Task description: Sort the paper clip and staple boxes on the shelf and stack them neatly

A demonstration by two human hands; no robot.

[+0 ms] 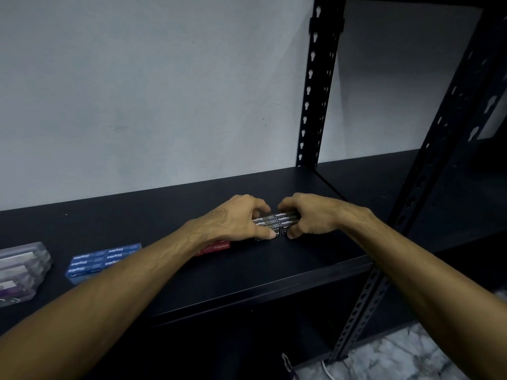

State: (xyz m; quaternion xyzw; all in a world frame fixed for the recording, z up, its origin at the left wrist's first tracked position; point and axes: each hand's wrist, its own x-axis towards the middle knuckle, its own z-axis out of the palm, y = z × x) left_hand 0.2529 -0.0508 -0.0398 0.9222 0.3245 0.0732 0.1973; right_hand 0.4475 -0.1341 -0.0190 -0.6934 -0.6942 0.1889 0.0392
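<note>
While both hands clamp it, black staple box stack (275, 224) sits mid-shelf, right of centre, long axis running left-right along shelf, labels upside down to camera. Left hand (233, 218) pinches left end, thumb at front; right hand (310, 215) grips right end, fingers curled. Red staple box (216, 247) just left, partly hidden by forearm; blue staple boxes (103, 260) and clear plastic cases (22, 270) farther left. Black shelf board (219, 281), slotted metal uprights (312, 91), grey wall (151, 91) behind.
</note>
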